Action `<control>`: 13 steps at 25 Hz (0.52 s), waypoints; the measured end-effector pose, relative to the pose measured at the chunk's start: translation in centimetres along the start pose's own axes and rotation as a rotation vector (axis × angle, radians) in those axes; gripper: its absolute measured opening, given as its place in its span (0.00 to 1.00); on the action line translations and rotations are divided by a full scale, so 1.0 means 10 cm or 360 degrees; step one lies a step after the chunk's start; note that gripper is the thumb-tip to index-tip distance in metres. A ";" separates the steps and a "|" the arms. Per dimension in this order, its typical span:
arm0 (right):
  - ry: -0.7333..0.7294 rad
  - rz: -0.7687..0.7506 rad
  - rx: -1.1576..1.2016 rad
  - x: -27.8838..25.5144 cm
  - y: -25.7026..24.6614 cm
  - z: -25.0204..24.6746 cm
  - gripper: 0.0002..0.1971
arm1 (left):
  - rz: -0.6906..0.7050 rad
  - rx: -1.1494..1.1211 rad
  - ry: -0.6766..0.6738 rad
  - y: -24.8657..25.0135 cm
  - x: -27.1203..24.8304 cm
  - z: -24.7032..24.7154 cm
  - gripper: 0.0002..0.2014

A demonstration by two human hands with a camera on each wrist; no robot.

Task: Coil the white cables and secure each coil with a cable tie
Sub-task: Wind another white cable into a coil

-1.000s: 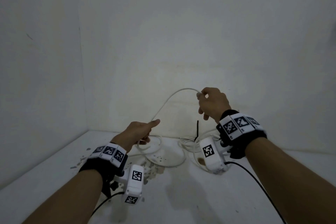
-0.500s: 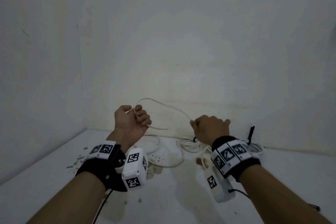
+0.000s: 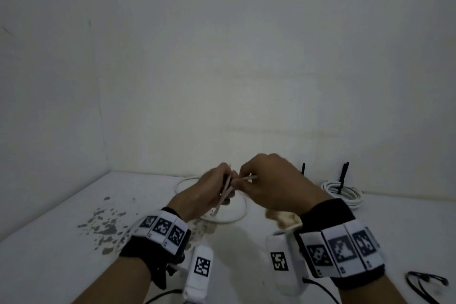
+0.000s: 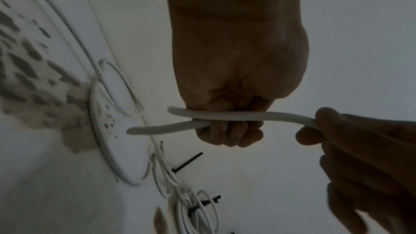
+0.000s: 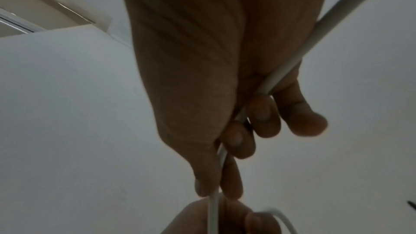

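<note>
Both hands meet above the white table, holding one white cable [image 3: 225, 194]. My left hand [image 3: 209, 190] is a fist around two strands of the cable [image 4: 225, 117]. My right hand [image 3: 266, 180] pinches the cable [image 5: 217, 156] between thumb and fingers just beside the left fist, and the strand runs on through its palm. The rest of this cable lies in a loose loop [image 3: 237, 217] on the table below the hands. A coiled white cable [image 3: 345, 192] with an upright black cable tie [image 3: 343, 175] lies at the back right.
Another black tie [image 3: 303, 169] sticks up behind my right hand. A black cable [image 3: 424, 284] lies at the front right. Grey flaked patches [image 3: 103, 224] mark the table at the left. Walls close the table at the back and left.
The hands, apart and higher a second ago, have come together low over the table. The right hand brought its strand across to the left fist.
</note>
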State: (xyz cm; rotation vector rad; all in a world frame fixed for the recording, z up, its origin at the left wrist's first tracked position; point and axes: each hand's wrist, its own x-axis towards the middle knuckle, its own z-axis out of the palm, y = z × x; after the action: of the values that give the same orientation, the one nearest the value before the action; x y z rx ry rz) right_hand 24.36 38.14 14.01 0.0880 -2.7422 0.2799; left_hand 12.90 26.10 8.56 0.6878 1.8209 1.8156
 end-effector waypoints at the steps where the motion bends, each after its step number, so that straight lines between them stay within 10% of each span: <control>1: 0.0096 0.0059 0.0002 -0.03 0.07 -0.01 0.15 | -0.0019 0.0135 -0.0053 -0.05 -0.01 0.05 0.18; 8: 0.0681 0.0440 -0.0051 -0.07 0.44 0.14 0.23 | -0.0043 -0.0101 -0.0114 -0.07 0.03 0.35 0.16; 13: 0.0655 0.0610 -0.0063 -0.09 0.54 0.08 0.29 | -0.0036 -0.0271 0.0078 -0.11 0.11 0.35 0.20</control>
State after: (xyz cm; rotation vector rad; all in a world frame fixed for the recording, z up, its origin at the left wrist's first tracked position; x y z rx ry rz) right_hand 24.33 43.32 11.97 -0.4596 -2.3339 0.3061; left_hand 14.33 29.51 7.48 0.5614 1.6725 1.9610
